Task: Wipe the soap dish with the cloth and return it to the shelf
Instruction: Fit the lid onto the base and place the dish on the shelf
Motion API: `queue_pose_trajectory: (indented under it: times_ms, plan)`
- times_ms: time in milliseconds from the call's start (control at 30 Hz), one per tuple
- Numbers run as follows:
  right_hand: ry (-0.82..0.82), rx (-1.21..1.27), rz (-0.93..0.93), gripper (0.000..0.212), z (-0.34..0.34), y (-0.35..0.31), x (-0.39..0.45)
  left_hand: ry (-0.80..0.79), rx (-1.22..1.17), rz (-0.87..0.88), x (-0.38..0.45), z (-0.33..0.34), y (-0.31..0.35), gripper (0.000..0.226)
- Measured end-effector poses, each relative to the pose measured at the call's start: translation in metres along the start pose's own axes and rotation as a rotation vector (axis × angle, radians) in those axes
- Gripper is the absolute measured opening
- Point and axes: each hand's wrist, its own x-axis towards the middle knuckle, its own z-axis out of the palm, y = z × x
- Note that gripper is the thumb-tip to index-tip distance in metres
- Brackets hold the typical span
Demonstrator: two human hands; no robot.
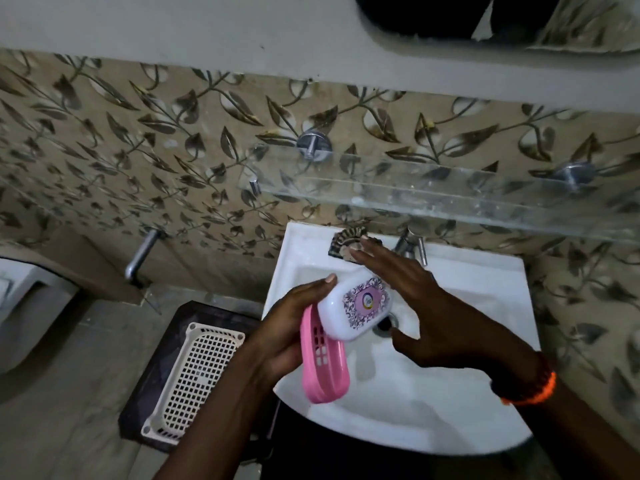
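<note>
Left grip (284,327) holds soap dish (341,327) | right grip (426,306) spread, empty (above basin (467,393))

Home bathroom, white washbasin (485,403) (with tap (412,245)), glass shelf (450,199), patterned tiles (138,150)

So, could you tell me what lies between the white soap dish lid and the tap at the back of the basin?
In the head view, the right hand lies between the lid and the tap, fingers straight.
</note>
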Motion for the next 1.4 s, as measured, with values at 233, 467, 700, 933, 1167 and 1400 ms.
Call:
queue_pose_trajectory:
  times_ms: [233,467,700,933,1167,1400]
  plan:
    - [0.258,-0.139,0.069,0.087,-0.008,0.012,-0.054,-0.105,0.142,-0.084,0.028,0.052,-0.015,0.046]
    - [0.477,0.055,0.266,0.085,-0.006,0.018,-0.095,-0.005,0.136,0.028,0.038,0.076,-0.029,0.059]
    - [0.620,0.568,0.429,0.064,0.038,-0.010,-0.098,0.156,0.092,0.247,0.037,0.096,-0.042,0.062]
    - [0.645,0.601,0.468,0.065,0.045,-0.018,-0.093,0.201,0.119,0.262,0.036,0.102,-0.053,0.070]
    - [0.646,0.586,0.497,0.071,0.047,-0.021,-0.090,0.218,0.165,0.288,0.035,0.102,-0.058,0.071]
    - [0.643,0.587,0.501,0.072,0.049,-0.024,-0.088,0.253,0.215,0.318,0.033,0.100,-0.058,0.075]
